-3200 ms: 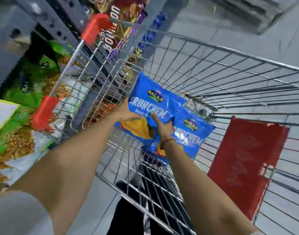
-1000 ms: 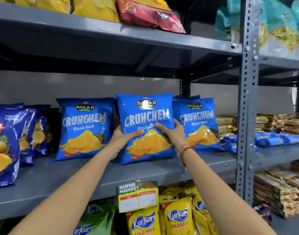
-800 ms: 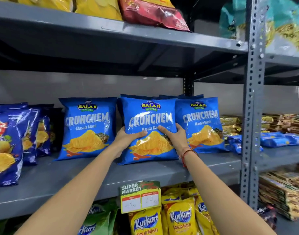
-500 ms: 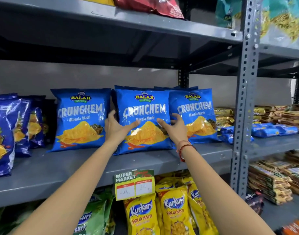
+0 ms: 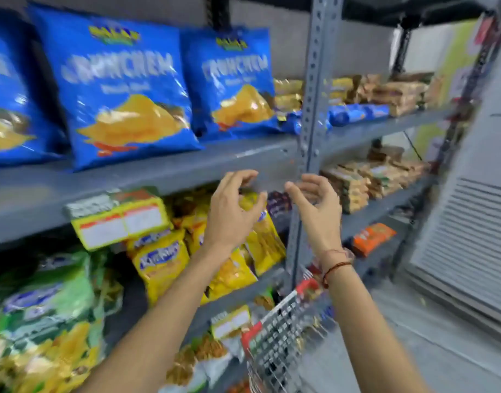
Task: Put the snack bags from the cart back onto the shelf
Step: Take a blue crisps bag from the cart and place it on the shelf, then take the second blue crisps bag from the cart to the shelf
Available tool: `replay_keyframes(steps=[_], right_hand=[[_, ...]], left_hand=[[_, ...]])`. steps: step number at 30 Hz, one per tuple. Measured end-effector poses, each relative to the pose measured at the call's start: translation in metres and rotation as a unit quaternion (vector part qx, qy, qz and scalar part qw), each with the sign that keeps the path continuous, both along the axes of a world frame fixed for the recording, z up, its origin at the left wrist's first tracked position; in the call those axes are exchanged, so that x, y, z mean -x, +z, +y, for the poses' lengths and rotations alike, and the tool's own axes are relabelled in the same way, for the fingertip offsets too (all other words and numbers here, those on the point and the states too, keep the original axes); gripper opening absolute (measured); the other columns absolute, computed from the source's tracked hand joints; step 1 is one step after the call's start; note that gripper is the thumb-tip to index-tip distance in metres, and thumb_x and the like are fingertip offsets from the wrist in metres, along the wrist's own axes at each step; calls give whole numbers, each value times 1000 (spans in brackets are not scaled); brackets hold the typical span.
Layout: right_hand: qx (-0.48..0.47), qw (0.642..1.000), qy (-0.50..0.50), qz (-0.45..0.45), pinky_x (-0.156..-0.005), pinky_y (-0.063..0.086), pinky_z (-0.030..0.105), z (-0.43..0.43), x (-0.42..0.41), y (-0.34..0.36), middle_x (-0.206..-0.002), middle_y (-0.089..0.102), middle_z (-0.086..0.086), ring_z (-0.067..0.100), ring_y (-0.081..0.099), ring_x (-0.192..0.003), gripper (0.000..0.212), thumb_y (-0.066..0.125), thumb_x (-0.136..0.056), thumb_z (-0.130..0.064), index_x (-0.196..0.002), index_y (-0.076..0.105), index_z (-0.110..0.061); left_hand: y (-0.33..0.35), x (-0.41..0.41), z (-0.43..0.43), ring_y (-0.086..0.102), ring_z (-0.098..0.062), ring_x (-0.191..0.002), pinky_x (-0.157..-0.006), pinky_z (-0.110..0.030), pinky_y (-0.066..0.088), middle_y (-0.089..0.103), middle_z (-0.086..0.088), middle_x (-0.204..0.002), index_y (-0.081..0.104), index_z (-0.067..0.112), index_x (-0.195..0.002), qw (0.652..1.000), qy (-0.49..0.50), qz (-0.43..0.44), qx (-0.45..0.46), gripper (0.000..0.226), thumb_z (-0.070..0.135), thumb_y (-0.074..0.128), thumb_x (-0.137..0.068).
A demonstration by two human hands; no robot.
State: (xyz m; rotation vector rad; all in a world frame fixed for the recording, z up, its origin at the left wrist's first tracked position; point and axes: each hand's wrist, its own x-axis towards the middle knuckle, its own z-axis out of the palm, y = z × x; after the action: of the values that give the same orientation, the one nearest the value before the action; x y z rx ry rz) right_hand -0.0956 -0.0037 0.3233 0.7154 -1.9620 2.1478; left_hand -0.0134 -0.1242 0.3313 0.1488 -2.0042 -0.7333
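A blue Crunchem snack bag stands upright on the grey shelf, between a second blue bag on its right and a third at the left edge. My left hand and my right hand hang empty in front of the shelf edge, below and to the right of those bags, fingers curled and apart. A corner of the wire cart, with red corner caps, shows low between my forearms. The cart's inside is hidden.
A perforated grey upright post stands just right of my hands. Yellow Kurkure bags and green bags fill the shelf below. Biscuit packs lie on the right-hand shelves. A price label hangs on the shelf edge.
Both hands have let go of the middle blue bag, which stays on the shelf, and have dropped down and right. The view has swung right and down, bringing the cart corner into sight.
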Motion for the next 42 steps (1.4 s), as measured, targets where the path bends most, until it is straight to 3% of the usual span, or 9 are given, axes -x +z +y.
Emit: replay_keyframes(steps=[3, 7, 12, 20, 26, 31, 37, 40, 42], right_hand=[[-44, 994, -56, -83, -79, 50, 24, 49, 13, -74, -94, 66, 7, 13, 61, -83, 28, 72, -82, -25, -102, 60, -12], [-109, 961, -132, -216, -79, 50, 34, 118, 20, -190, -86, 64, 13, 20, 60, -81, 30, 73, -81, -18, -103, 61, -1], [-205, 872, -196, -399, -68, 44, 27, 205, -2, -331, -99, 62, 22, 26, 59, -84, 42, 73, -82, -18, -113, 55, 5], [-323, 713, -252, -569, -102, 40, 43, 287, -66, -480, -136, 51, 28, 38, 49, -125, 71, 72, -81, -32, -132, 44, 8], [-129, 716, -252, -638, -99, 47, 48, 293, -72, -541, -143, 48, 19, 36, 51, -126, 88, 81, -73, -24, -144, 34, -3], [-49, 732, -242, -635, -94, 52, 43, 296, -66, -566, -119, 66, 10, 24, 64, -100, 62, 82, -69, -10, -124, 54, -8], [-76, 735, -268, -618, -88, 52, 31, 291, -55, -551, -115, 68, 7, 21, 65, -101, 63, 87, -64, -18, -118, 59, -6], [-82, 760, -259, -591, -90, 55, 39, 284, -48, -530, -112, 71, 10, 24, 68, -102, 59, 88, -62, -21, -114, 64, -7], [-79, 777, -250, -572, -86, 57, 35, 279, -43, -510, -109, 72, 8, 16, 70, -96, 60, 89, -60, -22, -112, 63, -7]], left_hand=[[-71, 28, 37, 61, -23, -96, -84, -40, 53, 63, -9, -106, 60, 10, -108, 992, -60, -99, -49, 32, 17, 68, -77], [-172, 52, 88, 60, -26, -96, -84, -30, 44, 63, -16, -107, 59, 6, -109, 948, -123, -275, -105, 36, 16, 71, -76], [-297, 61, 142, 57, -34, -104, -84, -25, 36, 60, -25, -112, 55, -2, -115, 859, -182, -461, -131, 46, 9, 73, -74], [-452, 65, 196, 35, -32, -134, -109, -40, 31, 35, -20, -147, 33, 1, -137, 674, -232, -696, -89, 77, 29, 72, -77], [-521, 81, 224, 25, -34, -139, -112, -47, 29, 21, -19, -154, 11, 9, -146, 605, -227, -749, -150, 109, 35, 80, -66], [-558, 73, 229, 25, -35, -139, -113, -50, 27, 27, -16, -152, 10, 15, -145, 553, -211, -792, -151, 125, 36, 89, -50], [-551, 71, 232, 61, -27, -108, -95, -40, 50, 65, -12, -119, 58, 10, -113, 540, -260, -752, -273, 71, 13, 89, -49], [-524, 76, 226, 63, -12, -81, -61, -14, 53, 66, 3, -99, 56, 23, -93, 553, -245, -736, -304, 53, 13, 88, -53], [-501, 78, 217, 61, -13, -85, -63, -15, 50, 62, 5, -103, 53, 19, -106, 571, -235, -727, -301, 65, 19, 89, -52]])
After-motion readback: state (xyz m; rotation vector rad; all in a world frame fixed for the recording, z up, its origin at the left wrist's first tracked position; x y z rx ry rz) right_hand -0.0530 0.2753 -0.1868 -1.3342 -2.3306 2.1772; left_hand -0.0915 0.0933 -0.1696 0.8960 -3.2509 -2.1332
